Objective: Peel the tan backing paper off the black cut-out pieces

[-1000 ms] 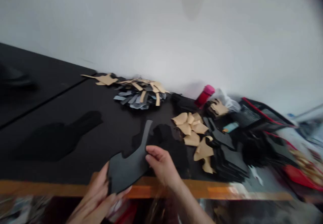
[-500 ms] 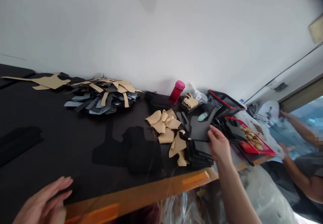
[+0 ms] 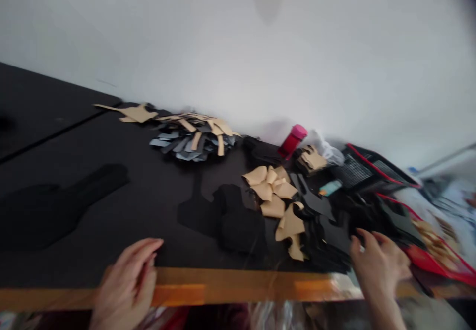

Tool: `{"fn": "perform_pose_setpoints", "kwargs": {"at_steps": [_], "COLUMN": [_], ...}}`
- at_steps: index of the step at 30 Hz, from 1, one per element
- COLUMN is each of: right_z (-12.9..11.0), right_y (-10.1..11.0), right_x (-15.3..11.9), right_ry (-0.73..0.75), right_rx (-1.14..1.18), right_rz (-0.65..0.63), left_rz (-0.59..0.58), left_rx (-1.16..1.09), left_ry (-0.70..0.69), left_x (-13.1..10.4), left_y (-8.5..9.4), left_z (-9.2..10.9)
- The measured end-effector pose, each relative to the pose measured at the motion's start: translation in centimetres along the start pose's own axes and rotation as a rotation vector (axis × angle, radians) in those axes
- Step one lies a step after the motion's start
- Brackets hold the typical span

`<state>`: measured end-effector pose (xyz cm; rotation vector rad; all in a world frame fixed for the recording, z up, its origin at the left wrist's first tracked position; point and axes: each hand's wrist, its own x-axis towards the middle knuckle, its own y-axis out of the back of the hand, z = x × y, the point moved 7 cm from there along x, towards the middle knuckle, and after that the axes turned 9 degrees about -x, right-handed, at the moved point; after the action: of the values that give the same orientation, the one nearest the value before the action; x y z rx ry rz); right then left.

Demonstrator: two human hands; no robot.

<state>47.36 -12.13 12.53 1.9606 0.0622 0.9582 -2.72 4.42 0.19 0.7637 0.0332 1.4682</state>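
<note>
My left hand [image 3: 128, 283] is held over the front edge of the dark table, fingers stretched out and holding nothing. My right hand [image 3: 381, 260], slightly blurred, is just right of a stack of black cut pieces [image 3: 327, 245], with thumb and fingers apart. A dark grey cut piece with a narrow strip [image 3: 316, 203] lies on top of that area. Left of the stack are curled tan cut pieces [image 3: 273, 206]. Flat black pieces [image 3: 238, 221] lie nearer the middle of the table.
Against the wall is a heap of grey, black and tan pieces [image 3: 189, 139]. Further right stand a pink bottle [image 3: 292, 141], a tan stack [image 3: 312, 160] and a black mesh basket [image 3: 359, 168]. A red tray [image 3: 427, 260] holds tan pieces. Brown tape [image 3: 238, 285] runs along the front edge.
My right hand has let go of the dark grey piece, which now lies among the black pieces. The view has shifted left, and my left hand appears further right in it.
</note>
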Motion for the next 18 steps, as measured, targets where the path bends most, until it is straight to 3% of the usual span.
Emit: {"fn": "perform_pose_setpoints", "kwargs": {"at_steps": [3, 7, 11, 13, 16, 18], "right_z": [-7.4, -18.3, -24.9, -26.5, -27.9, -28.6], "right_y": [0.4, -2.3, -4.6, -4.4, -2.5, -1.2], "right_x": [-1.2, -6.6, -12.8, -15.3, -18.3, -19.9], "right_ry": [0.375, 0.898, 1.098, 1.132, 1.087, 1.049], "right_rx": [-0.049, 0.357, 0.533, 0.57, 0.602, 0.608], "right_rz": [0.075, -0.149, -0.32, -0.347, -0.401, -0.448], "left_rz": [0.038, 0.038, -0.034, 0.001, 0.129, 0.129], "left_rx": [0.052, -0.017, -0.076, 0.021, 0.255, 0.328], "left_ry": [-0.055, -0.037, -0.007, -0.032, -0.046, -0.051], "left_x": [-0.1, -0.2, 0.5, 1.4, 3.1, 5.0], "left_y": [0.2, 0.4, 1.6, 4.3, 10.5, 13.6], "left_z": [2.0, 4.1, 3.7, 2.3, -0.9, -3.0]}}
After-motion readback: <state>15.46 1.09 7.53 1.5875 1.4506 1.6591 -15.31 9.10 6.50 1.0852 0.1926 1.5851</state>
